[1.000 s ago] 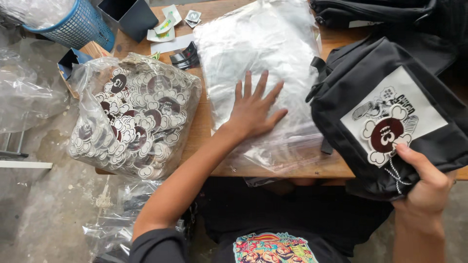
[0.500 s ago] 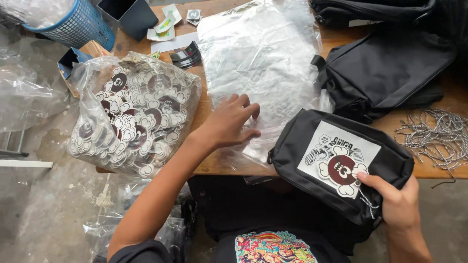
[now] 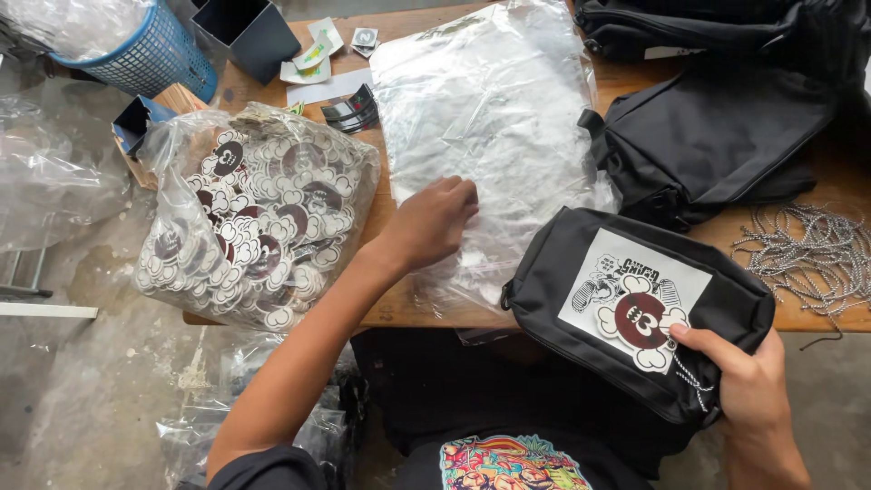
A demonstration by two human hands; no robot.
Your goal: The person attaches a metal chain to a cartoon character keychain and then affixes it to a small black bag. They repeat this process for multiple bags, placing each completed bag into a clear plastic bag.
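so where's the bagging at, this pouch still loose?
Done: the black pouch carries its printed card and round tag on a cord. In hand: the right hand holds the pouch at the table edge, and the left hand pinches the top sheet of the clear plastic bags. Left: the pouch is not yet in a bag, and more black pouches lie behind.

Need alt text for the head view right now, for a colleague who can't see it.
A person's right hand holds a black pouch bearing a white card and a round maroon-and-white tag, while the left hand pinches the top of a stack of clear plastic bags on a wooden table. A clear sack of matching tags lies at left; more black pouches lie behind.
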